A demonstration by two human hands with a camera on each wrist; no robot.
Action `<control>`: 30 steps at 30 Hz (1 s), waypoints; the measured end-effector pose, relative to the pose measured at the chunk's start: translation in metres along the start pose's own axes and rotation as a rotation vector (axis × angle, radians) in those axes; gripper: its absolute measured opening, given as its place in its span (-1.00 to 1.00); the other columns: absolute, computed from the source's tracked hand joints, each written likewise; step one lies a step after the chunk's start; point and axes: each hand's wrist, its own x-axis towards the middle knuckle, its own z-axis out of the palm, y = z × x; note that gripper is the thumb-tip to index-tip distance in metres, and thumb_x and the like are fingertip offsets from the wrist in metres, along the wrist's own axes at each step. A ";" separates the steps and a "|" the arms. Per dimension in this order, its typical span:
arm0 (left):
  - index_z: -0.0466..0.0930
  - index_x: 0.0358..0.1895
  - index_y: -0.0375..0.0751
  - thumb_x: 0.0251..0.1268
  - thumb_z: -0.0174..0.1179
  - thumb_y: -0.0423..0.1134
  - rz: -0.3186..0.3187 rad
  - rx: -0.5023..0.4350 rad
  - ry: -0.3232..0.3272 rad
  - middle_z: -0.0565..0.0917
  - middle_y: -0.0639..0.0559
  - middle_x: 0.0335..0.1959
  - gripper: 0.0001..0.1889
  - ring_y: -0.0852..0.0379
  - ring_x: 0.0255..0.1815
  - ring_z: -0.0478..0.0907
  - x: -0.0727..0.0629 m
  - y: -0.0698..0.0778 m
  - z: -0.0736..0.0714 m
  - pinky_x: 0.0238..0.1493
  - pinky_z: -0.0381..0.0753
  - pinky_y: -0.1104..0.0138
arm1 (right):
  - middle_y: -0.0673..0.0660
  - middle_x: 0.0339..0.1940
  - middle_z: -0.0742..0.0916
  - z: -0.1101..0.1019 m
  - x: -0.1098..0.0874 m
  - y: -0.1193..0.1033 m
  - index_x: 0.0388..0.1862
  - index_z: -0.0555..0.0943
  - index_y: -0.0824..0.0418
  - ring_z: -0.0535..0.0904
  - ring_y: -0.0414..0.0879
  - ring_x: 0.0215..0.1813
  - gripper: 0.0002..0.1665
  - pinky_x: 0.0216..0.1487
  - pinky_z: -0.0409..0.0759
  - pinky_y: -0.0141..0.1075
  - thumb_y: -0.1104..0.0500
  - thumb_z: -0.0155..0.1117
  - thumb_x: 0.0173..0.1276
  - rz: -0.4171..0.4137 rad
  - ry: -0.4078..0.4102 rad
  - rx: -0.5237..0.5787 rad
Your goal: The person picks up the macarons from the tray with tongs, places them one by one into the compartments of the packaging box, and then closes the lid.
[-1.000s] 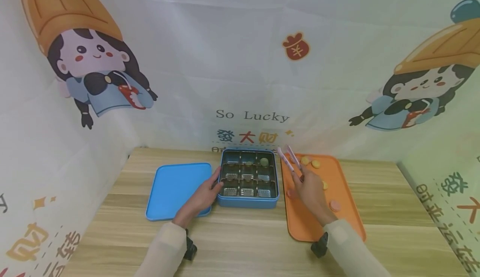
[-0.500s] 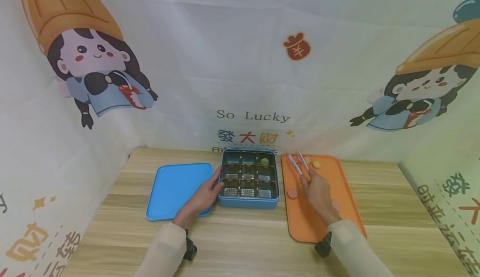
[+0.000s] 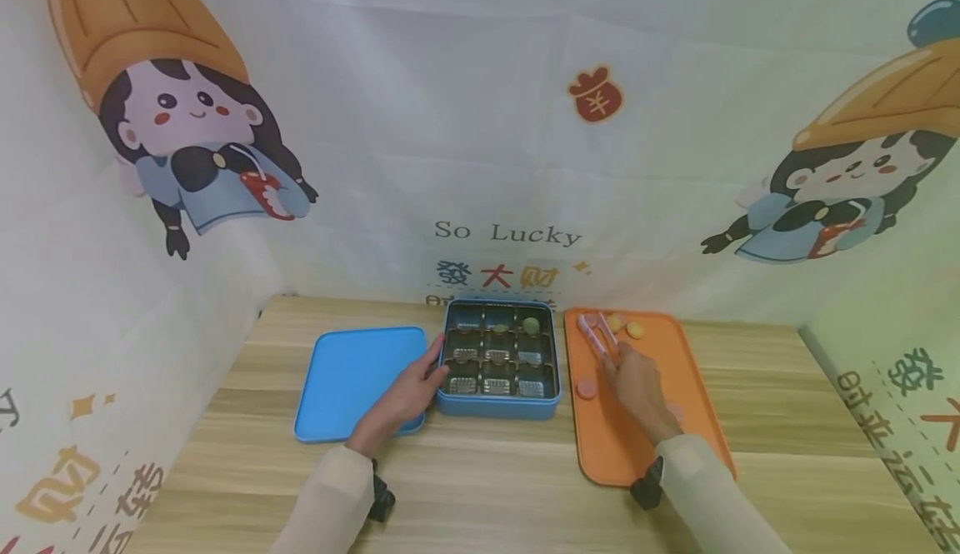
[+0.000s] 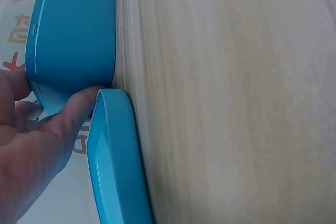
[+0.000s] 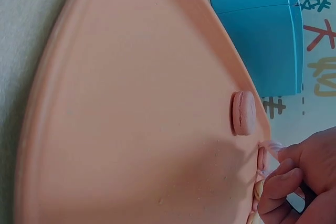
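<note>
Two arms of the pink tongs (image 3: pixel 592 340) are now down at the tray's far-left corner, straddling a pink macaron (image 5: pixel 262 158); a second ago they were raised, up by the gap between box and tray. So work has shifted to the pickup side, I'd judge. Clamped or just flanking: can't tell.

Right hand (image 3: pixel 636 383): grasping the tongs. Left hand (image 3: pixel 408 387): no change, laid against the left side of the blue box (image 3: pixel 497 408), fingers along the wall, not clenched; probably just steadying it.

Orange tray (image 3: pixel 615 454): yellow macarons (image 3: pixel 634 331) just right of the tongs, second pink macaron (image 5: pixel 244 113) nearer along the left edge, another pink one partly behind the right wrist.

Box contents same: green macaron (image 3: pixel 531 326) in the far-right compartment; far-middle too dim to call. Near two rows look unfilled, so early days. Blue lid (image 3: pixel 360 379) is off, lying left of the box.
</note>
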 end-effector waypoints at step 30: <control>-0.20 0.63 -0.04 0.63 -0.12 -0.19 -0.008 -0.014 0.017 -0.06 -0.17 0.62 -0.34 -0.18 0.62 -0.18 -0.001 0.000 0.001 0.54 -0.03 -0.12 | 0.04 -0.74 0.46 -0.006 -0.001 -0.021 -0.16 0.55 0.40 0.32 -0.17 -0.70 -0.81 -0.70 0.22 -0.37 0.25 0.25 0.43 -0.128 0.086 0.081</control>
